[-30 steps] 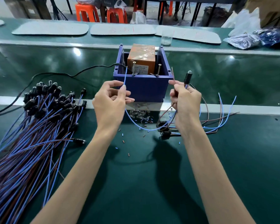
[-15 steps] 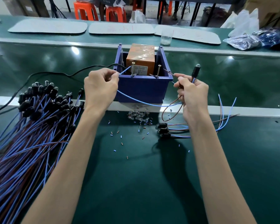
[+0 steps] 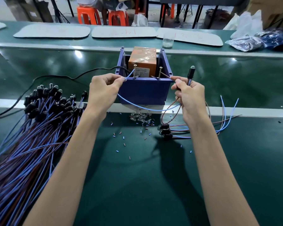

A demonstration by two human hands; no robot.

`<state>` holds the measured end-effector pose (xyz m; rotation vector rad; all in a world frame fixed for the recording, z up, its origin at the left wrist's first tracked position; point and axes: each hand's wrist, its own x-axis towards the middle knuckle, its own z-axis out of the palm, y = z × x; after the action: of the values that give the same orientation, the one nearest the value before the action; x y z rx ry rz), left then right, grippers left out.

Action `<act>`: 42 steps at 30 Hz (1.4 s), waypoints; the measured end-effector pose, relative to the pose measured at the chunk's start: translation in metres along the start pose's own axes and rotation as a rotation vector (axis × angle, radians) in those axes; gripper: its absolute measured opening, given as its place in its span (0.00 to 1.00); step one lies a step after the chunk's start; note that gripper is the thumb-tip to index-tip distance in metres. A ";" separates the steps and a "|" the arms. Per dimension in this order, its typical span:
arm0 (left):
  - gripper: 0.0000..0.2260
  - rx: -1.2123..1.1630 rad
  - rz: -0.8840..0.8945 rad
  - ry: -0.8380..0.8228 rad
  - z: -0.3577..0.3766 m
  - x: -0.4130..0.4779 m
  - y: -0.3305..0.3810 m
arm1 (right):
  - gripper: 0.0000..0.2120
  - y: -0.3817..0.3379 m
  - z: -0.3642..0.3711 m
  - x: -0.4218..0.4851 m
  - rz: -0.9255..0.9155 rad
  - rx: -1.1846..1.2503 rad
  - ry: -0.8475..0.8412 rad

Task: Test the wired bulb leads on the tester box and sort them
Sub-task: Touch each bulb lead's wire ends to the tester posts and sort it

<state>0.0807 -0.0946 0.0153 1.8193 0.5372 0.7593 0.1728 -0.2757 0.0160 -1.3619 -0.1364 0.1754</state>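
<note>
A blue tester box (image 3: 144, 91) with an orange block inside and two upright screws stands at the table's middle. My left hand (image 3: 104, 88) pinches the blue wire (image 3: 145, 108), whose end lies against the left screw (image 3: 134, 70). My right hand (image 3: 189, 95) pinches the brown wire (image 3: 166, 76), whose end reaches the right screw (image 3: 160, 72), and also holds the black bulb holder (image 3: 191, 72) upright; its bulb looks unlit. A large pile of wired bulb leads (image 3: 31, 128) lies at the left. A small group of leads (image 3: 166, 130) lies right of centre.
Loose small glass bulbs (image 3: 140, 118) and several cut bits of wire insulation lie in front of the box. A black cable (image 3: 55, 77) runs left from the box. A metal rail (image 3: 235, 111) crosses the table. Bags (image 3: 260, 39) and a plastic cup (image 3: 167, 40) sit at the back.
Both hands have moved up and apart to the box's front corners. The blue wire end now lies against the left screw and the brown wire end reaches the right screw.
</note>
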 end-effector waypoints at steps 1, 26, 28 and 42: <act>0.08 0.000 0.001 -0.001 0.000 -0.001 0.000 | 0.12 0.000 -0.001 0.000 0.001 0.002 -0.003; 0.06 0.016 -0.023 -0.044 -0.002 -0.008 0.003 | 0.14 -0.005 -0.003 -0.003 0.026 -0.029 -0.029; 0.07 0.013 -0.030 -0.048 0.000 -0.011 0.006 | 0.13 -0.007 -0.007 -0.001 0.035 -0.033 -0.055; 0.27 0.190 0.273 -1.031 0.050 -0.059 0.022 | 0.18 -0.036 -0.022 -0.021 -1.329 -0.853 0.692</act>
<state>0.0750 -0.1743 0.0082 2.1853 -0.3321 -0.1328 0.1583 -0.3080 0.0471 -1.7928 -0.5324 -1.6029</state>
